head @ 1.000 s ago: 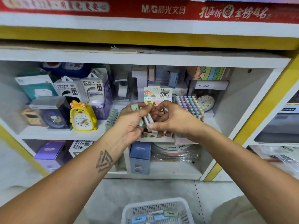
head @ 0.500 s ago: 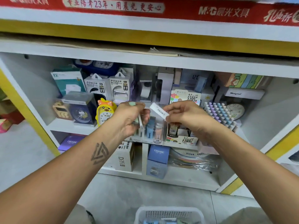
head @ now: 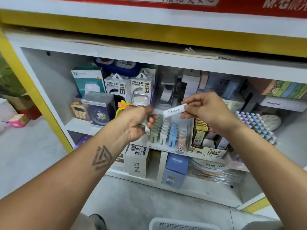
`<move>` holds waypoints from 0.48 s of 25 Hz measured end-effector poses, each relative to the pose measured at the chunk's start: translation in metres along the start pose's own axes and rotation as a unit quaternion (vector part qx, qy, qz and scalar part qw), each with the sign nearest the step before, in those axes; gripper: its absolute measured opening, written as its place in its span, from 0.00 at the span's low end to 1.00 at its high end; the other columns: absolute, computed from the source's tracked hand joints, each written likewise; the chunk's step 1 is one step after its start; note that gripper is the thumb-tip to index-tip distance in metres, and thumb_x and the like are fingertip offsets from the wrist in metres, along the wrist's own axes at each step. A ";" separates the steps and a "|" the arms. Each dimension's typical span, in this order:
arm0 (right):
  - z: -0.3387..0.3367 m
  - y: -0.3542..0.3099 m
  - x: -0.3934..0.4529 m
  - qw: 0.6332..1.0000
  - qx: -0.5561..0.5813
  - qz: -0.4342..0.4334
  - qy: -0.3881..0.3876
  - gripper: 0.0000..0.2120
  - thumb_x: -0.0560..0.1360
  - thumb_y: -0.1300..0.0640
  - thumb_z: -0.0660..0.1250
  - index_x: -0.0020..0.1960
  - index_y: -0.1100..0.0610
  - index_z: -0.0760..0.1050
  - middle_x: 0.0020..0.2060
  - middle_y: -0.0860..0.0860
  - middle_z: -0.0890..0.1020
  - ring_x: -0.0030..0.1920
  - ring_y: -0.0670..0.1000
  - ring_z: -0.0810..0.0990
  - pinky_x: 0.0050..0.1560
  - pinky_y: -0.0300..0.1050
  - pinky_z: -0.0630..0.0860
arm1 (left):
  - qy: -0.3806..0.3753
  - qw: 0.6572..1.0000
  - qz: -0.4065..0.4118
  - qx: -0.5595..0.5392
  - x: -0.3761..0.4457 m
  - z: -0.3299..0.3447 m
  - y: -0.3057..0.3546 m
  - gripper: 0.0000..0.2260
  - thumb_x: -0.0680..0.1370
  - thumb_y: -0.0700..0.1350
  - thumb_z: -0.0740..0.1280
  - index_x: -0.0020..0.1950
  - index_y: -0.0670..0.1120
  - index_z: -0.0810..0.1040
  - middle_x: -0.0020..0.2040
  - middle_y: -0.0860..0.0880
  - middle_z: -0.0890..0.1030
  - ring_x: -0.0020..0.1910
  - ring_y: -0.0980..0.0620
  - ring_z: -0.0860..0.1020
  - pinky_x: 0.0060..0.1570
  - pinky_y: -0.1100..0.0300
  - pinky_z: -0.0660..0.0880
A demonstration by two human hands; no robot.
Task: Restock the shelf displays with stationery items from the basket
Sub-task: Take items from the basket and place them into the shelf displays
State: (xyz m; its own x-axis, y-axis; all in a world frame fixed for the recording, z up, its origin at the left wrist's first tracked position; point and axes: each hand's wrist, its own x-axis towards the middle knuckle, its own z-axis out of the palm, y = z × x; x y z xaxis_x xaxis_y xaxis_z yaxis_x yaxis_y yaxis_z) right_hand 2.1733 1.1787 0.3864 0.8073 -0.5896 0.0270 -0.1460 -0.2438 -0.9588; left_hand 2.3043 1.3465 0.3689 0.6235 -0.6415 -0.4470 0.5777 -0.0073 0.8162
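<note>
My right hand (head: 203,107) pinches a small white lead case (head: 174,110) by one end, holding it level above a clear display tray (head: 167,147) of green, white, blue and pink lead cases on the shelf. My left hand (head: 135,122) grips a few more small cases (head: 147,128), white and green, just left of that tray. The white basket (head: 182,224) shows only its rim at the bottom edge.
A box of 0.7 leads (head: 206,146) and a rack of pastel pens (head: 255,125) stand right of the tray. Power bank boxes (head: 129,89), clocks and a yellow duck clock (head: 120,107) fill the left. Boxes (head: 138,163) sit on the lower shelf.
My right hand has pulled the white case away from the left hand and lifted it to the right. The camera has moved closer and turned, sliding the shelf rightward.
</note>
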 end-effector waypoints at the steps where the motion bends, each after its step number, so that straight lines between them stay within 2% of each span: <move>1: 0.001 0.000 0.003 1.000 0.004 0.001 -0.005 0.06 0.78 0.69 0.68 0.51 0.61 0.81 0.39 0.58 0.87 0.41 0.56 0.88 0.42 0.38 0.83 | -0.001 1.000 -0.005 0.001 0.000 -0.002 0.000 0.08 0.82 0.36 0.61 0.43 0.40 0.73 0.30 0.44 0.75 0.20 0.56 0.68 0.18 0.67 0.64; 5: 0.006 0.002 0.011 1.000 0.005 -0.007 -0.007 0.07 0.78 0.69 0.68 0.50 0.60 0.81 0.40 0.57 0.87 0.42 0.56 0.88 0.44 0.40 0.84 | 0.000 1.000 -0.018 0.005 0.002 -0.006 0.003 0.08 0.80 0.35 0.61 0.41 0.40 0.74 0.29 0.44 0.76 0.21 0.56 0.69 0.19 0.67 0.65; 7: 0.008 0.002 0.014 1.000 -0.005 -0.027 0.007 0.07 0.77 0.69 0.70 0.48 0.59 0.83 0.40 0.57 0.87 0.43 0.55 0.88 0.46 0.39 0.83 | -0.002 1.000 -0.026 -0.005 0.002 -0.007 0.006 0.05 0.79 0.35 0.61 0.44 0.39 0.74 0.31 0.43 0.76 0.23 0.55 0.70 0.21 0.66 0.67; 10: 0.009 0.003 0.019 0.991 -0.093 -0.088 0.041 0.06 0.75 0.65 0.74 0.46 0.55 0.84 0.39 0.53 0.87 0.43 0.51 0.87 0.44 0.36 0.81 | -0.005 0.999 -0.028 -0.041 0.000 -0.008 0.010 0.04 0.78 0.34 0.60 0.49 0.39 0.73 0.37 0.40 0.78 0.28 0.52 0.73 0.26 0.64 0.72; 12: 0.010 0.006 0.023 0.978 -0.166 -0.109 0.067 0.05 0.75 0.62 0.74 0.48 0.53 0.85 0.40 0.51 0.87 0.44 0.50 0.86 0.47 0.40 0.81 | -0.019 0.998 -0.028 -0.062 -0.001 -0.008 0.011 0.05 0.78 0.32 0.58 0.49 0.38 0.73 0.42 0.39 0.79 0.33 0.51 0.75 0.28 0.64 0.76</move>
State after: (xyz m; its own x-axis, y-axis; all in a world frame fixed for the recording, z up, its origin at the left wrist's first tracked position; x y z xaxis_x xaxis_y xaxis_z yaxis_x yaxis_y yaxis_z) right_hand 2.1965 1.1719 0.3783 0.7611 -0.5857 0.2789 -0.1735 -0.5981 -0.7824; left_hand 2.3144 1.3526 0.3757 0.5697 -0.6712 -0.4743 0.6727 0.0492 0.7383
